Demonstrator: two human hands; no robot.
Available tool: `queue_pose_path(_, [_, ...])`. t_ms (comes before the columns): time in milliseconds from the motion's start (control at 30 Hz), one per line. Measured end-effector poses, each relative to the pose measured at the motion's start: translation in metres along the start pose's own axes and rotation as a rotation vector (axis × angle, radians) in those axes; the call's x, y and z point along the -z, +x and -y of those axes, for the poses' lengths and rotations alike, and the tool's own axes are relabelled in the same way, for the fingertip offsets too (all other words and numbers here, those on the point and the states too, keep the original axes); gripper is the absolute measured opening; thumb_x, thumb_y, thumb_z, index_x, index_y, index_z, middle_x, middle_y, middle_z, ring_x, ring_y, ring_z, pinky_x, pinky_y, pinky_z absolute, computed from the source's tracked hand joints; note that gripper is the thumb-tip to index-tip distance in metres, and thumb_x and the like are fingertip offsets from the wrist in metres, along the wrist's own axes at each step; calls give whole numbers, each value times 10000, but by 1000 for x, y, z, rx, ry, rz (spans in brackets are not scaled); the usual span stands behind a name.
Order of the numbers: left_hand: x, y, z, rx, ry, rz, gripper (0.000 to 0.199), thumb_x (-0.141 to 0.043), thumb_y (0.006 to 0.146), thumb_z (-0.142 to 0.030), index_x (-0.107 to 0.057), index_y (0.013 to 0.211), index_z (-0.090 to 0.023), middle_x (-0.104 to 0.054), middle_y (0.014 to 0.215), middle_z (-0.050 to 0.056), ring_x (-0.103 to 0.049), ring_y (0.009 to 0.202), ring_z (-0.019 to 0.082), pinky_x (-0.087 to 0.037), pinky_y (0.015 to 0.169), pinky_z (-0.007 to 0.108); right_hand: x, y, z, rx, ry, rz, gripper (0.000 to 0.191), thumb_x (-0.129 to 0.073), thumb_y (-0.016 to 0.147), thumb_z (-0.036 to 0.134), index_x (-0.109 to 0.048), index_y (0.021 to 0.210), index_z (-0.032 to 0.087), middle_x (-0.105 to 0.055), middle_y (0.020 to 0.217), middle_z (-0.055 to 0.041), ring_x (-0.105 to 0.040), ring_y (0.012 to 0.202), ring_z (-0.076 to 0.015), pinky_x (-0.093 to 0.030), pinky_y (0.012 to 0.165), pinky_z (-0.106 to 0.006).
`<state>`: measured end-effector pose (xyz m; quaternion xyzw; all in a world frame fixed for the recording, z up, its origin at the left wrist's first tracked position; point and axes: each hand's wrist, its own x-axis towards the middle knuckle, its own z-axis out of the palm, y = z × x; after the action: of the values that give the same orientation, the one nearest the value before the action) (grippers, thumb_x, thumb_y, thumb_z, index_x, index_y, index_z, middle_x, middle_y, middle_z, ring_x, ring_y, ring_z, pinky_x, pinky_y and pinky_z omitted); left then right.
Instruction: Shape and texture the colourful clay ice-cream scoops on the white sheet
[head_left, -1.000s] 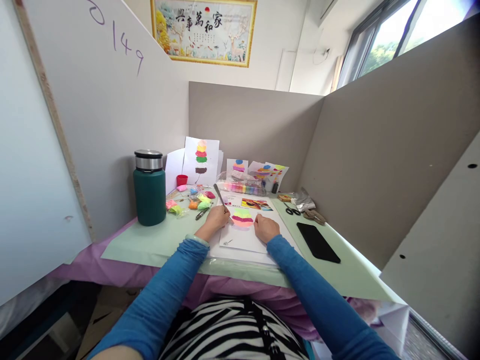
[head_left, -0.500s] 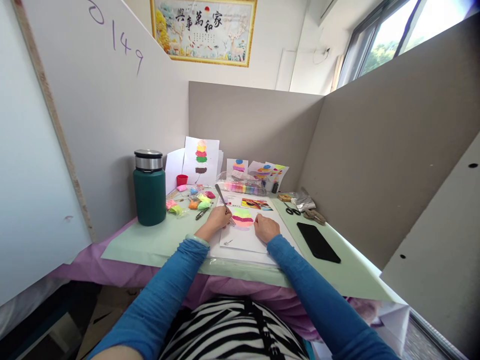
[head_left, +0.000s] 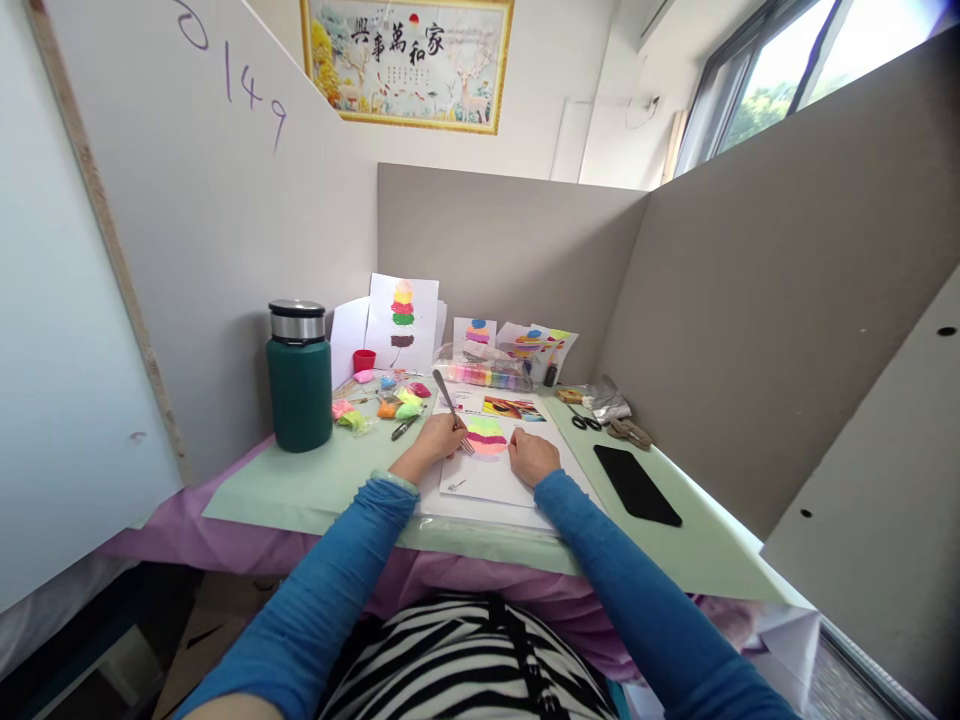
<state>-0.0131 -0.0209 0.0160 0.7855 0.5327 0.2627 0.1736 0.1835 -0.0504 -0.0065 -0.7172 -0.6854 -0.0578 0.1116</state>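
My left hand (head_left: 439,440) is closed around a metal fork (head_left: 448,398), its handle slanting up to the left. The fork's tines point down at the left edge of a layered clay shape (head_left: 487,438) in green, dark pink, orange-pink and pale purple. This shape lies on a white sheet of paper (head_left: 480,484) in front of me. My right hand (head_left: 534,457) rests on the sheet at the shape's right side, its fingers curled in. Nothing shows in that hand, though its palm side is hidden.
A green bottle (head_left: 299,385) stands at the left. Bagged coloured clay (head_left: 405,405) and a pen (head_left: 404,428) lie left of the sheet. Scissors (head_left: 586,420) and a black phone (head_left: 637,485) lie right. Behind are a clay box (head_left: 484,374) and a picture card (head_left: 403,320). Partitions (head_left: 510,240) surround the table.
My left hand and the fork have shifted slightly to the right, the tines moving a little further over the clay shape's edge. My right hand stays where it was.
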Motion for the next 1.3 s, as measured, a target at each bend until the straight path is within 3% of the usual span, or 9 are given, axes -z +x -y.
queue_pose_path(267, [4, 0, -3, 126, 107, -121, 215, -481, 806, -158, -691, 782, -118, -619, 540, 49, -590, 561, 148, -403, 604, 221, 1, 0, 0, 3, -10, 1, 255, -382, 931, 287, -568, 1063, 174, -695, 1002, -114, -645, 937, -241, -407, 732, -306])
queue_pose_path(500, [0, 1, 0, 5, -2, 9, 221, -510, 827, -248, -692, 807, -126, -562, 475, 4, -566, 514, 137, -413, 606, 218, 2, -2, 1, 4, -14, 9, 260, -368, 938, 281, -563, 1072, 176, -690, 1010, -123, -641, 940, -234, -406, 741, -314])
queue_pose_path(767, [3, 0, -2, 98, 125, -130, 219, -476, 811, -166, -689, 796, -118, -636, 581, 61, -597, 591, 155, -403, 620, 225, 2, -1, 0, 4, -9, 9, 258, -366, 936, 281, -565, 1066, 179, -692, 1006, -117, -643, 933, -238, -407, 735, -315])
queue_pose_path(1033, [4, -2, -3, 100, 49, -26, 188, -479, 812, -165, -660, 788, -120, -604, 519, 31, -555, 492, 130, -392, 554, 210, -1, 1, -2, 9, -20, -1, 244, -376, 939, 289, -563, 1055, 183, -693, 994, -108, -645, 929, -234, -409, 729, -304])
queue_pose_path(1300, [2, -1, -2, 80, 9, -26, 198, -470, 814, -164, -639, 718, -130, -583, 490, 21, -545, 473, 124, -401, 555, 209, 2, -1, 0, -1, -3, 5, 250, -378, 931, 280, -568, 1063, 184, -694, 1009, -112, -640, 939, -235, -405, 742, -316])
